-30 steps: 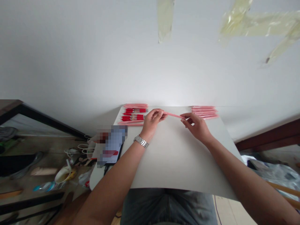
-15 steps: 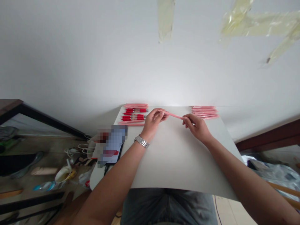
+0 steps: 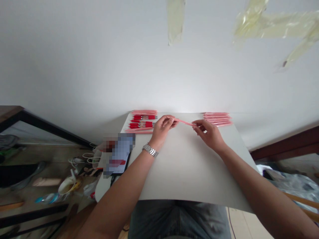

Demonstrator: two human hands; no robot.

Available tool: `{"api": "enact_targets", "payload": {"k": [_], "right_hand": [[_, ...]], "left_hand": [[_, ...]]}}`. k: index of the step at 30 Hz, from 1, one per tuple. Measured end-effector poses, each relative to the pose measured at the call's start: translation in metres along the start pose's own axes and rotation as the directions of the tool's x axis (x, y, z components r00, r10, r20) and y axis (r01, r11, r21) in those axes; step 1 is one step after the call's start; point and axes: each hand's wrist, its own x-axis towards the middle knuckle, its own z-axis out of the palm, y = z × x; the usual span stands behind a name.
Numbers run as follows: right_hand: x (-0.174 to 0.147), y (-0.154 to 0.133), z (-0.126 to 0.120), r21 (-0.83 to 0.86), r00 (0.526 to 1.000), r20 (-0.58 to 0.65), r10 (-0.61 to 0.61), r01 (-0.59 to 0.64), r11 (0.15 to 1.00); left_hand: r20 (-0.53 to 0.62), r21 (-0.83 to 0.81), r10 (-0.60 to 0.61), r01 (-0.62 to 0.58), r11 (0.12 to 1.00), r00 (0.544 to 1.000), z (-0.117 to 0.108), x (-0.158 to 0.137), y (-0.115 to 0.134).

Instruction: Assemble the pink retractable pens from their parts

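Above the white table, a slim pink wrapper (image 3: 184,121) is stretched between both hands, tilting slightly down to the right. At its left end my left hand (image 3: 165,125) is closed in a pinch; a metal watch (image 3: 150,150) circles that wrist. My right hand (image 3: 206,132) pinches the other end between thumb and fingers. Whether anything is inside the wrapper I cannot tell. Left of my left hand lie several red pens (image 3: 142,124), with pink strips (image 3: 144,112) behind them and more in front. A row of shiny pink packets (image 3: 217,119) lies beyond my right hand.
The white table (image 3: 184,172) stands against a wall with tape on it. At its left edge lies a tablet or phone (image 3: 122,154), blurred out. Cables, a cup (image 3: 67,186) and a bottle (image 3: 48,198) are on the left; plastic bags (image 3: 296,186) lie at the right.
The right fingertips have shifted slightly left along the pink wrapper and the fingers look a little more raised. The left hand stays nearly in place; the table items are unchanged.
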Motion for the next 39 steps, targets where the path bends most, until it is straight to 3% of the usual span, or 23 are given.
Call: {"api": "enact_targets", "payload": {"k": [26,31,39], "right_hand": [[0.0003,-0.002,0.0001,0.022,1.0,-0.014,0.005,-0.005,1.0],[0.0007,-0.0026,-0.0025,0.059,0.998,-0.063,0.008,-0.004,0.998],[0.0005,0.0001,-0.0037,0.09,0.993,-0.118,0.026,-0.015,0.996]], "left_hand": [[-0.024,-0.041,-0.046,0.044,0.998,0.999,0.0007,0.0005,-0.0027],[0.1,-0.019,-0.126,0.128,0.992,0.987,-0.0009,0.0001,-0.0038],[0.315,0.097,-0.195,0.173,0.98,0.929,0.0042,-0.0074,0.0052]]}}
